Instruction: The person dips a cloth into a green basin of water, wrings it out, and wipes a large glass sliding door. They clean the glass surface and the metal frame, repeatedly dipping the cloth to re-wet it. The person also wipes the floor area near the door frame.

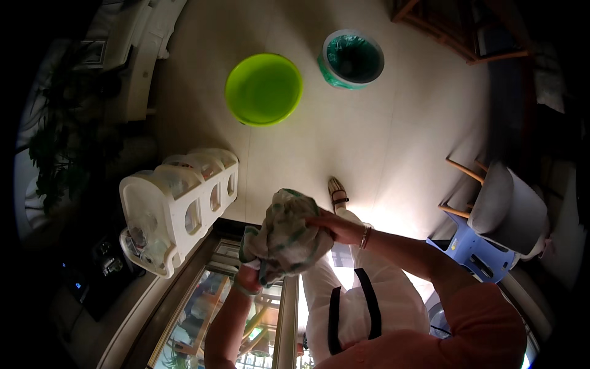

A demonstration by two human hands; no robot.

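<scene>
A pale cloth (294,237) with green stripes is bunched up in front of me at waist height, held between both hands. My left hand (249,275) is under its lower left side; folds cover the fingers, and only the part near the banded wrist shows. From the right, my right hand (337,226) grips the cloth's upper right side, its fingertips partly lost in the fabric. A bracelet circles that wrist. Whether anything is wrapped inside the cloth, I cannot tell.
On the pale floor (387,141) ahead stand a lime green basin (264,90) and a bin (351,59) with a green liner. A white storage rack (184,203) is at left. A grey chair (510,209) and blue stool (470,246) are right. Wooden furniture (461,31) stands far right.
</scene>
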